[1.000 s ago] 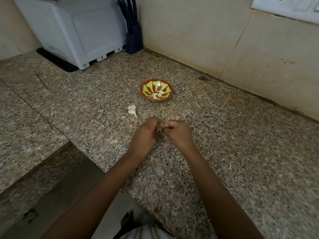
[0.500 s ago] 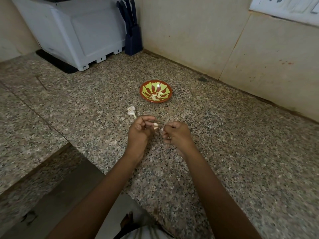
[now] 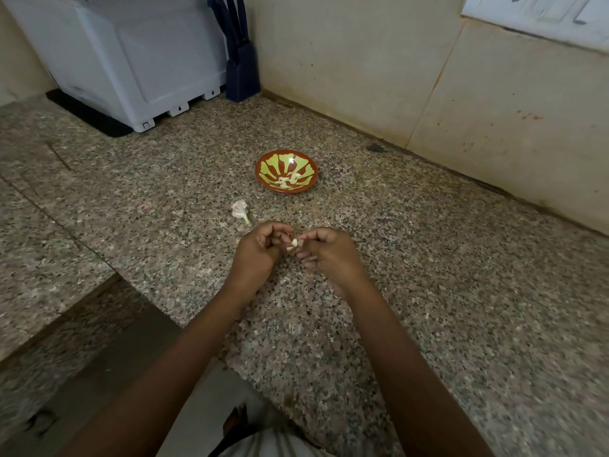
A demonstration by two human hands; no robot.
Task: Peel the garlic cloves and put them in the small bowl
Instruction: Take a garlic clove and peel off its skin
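Head view: left hand [image 3: 260,249] and right hand [image 3: 329,252] are meeting just above the granite counter [image 3: 428,291], both pinching one pale garlic clove [image 3: 293,244] between their curled fingertips, which are partly hiding it. The small bowl [image 3: 263,161], red with a green pattern, is sitting on the counter beyond the hands and holding a few peeled cloves [image 3: 288,181]. A leftover garlic piece [image 3: 239,210] is lying between bowl and left hand, and a white appliance [image 3: 138,61] and a knife block [image 3: 242,70] are standing at the back.
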